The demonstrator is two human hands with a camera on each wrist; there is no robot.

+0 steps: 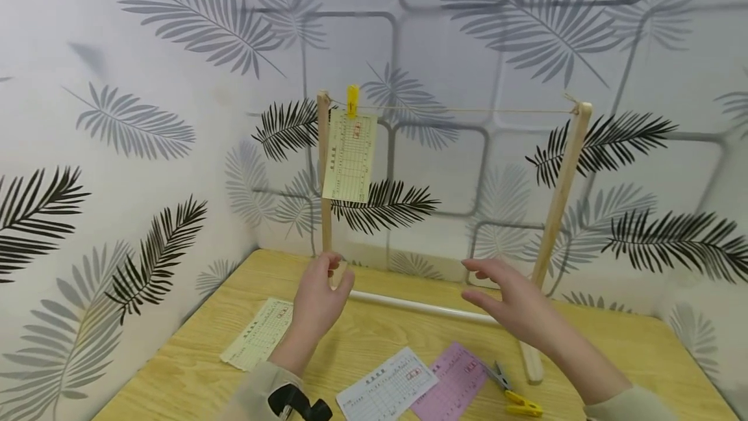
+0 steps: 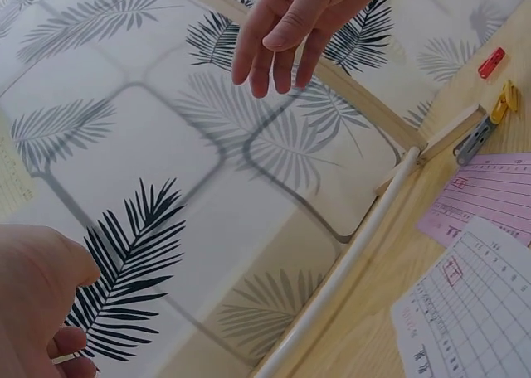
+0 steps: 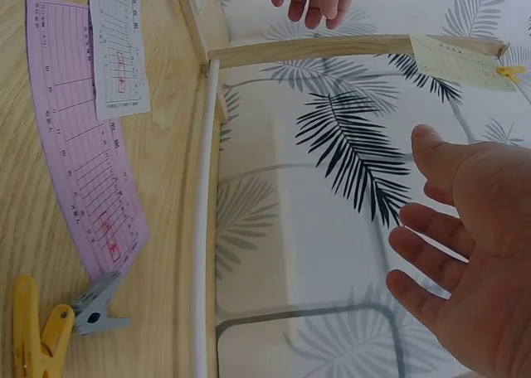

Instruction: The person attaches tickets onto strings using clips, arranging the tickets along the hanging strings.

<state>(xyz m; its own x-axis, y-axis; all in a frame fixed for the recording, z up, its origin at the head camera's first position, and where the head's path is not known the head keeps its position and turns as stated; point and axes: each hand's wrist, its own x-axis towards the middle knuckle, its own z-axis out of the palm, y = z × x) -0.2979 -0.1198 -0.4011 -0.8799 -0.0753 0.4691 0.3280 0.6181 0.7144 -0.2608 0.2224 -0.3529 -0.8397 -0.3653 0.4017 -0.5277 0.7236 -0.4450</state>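
Both hands are raised in front of a wooden frame, with nothing in their grasp. My left hand (image 1: 321, 294) hovers by the frame's left post (image 1: 325, 226), fingers loosely bent and thumb apart. Across from it, my right hand (image 1: 517, 301) is held near the right post (image 1: 562, 200), its fingers extended toward the middle. Between the post tops runs a string (image 1: 467, 110). A yellow clothespin (image 1: 352, 101) on its left end holds a pale yellow printed slip (image 1: 350, 158), which hangs down. In the right wrist view the right fingers (image 3: 440, 229) are spread and relaxed.
On the wooden table (image 1: 193, 356) lie another pale yellow slip (image 1: 261, 336), a white slip (image 1: 388, 385) overlapping a pink slip (image 1: 461, 375), a grey clip (image 1: 498, 374) and a yellow clip (image 1: 522, 403). A red clip (image 2: 491, 62) lies farther right. A white rod (image 1: 421, 306) joins the posts low down.
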